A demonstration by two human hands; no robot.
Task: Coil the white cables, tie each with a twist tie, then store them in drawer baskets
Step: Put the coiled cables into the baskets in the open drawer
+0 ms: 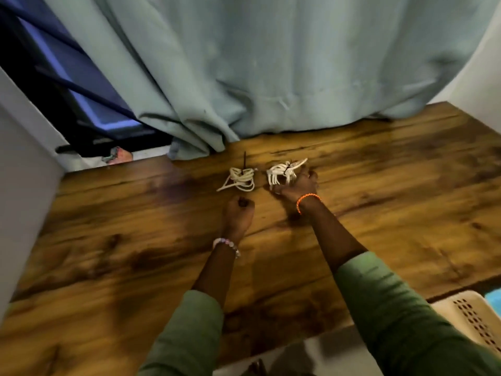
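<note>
left coil [242, 179]: white, tied, loose end trailing, on tabletop | right coil [282, 173]: white, tied, beside it

Both forearms come into view from the near edge, each in a green sleeve [187, 329] pushed back short of the wrist, the cloth soft and creased. The left hand [237, 215] has a beaded bracelet [226, 246] of pale pink and white beads at its wrist. The right hand [294, 188] wears a thin orange bracelet [306, 201].
</note>
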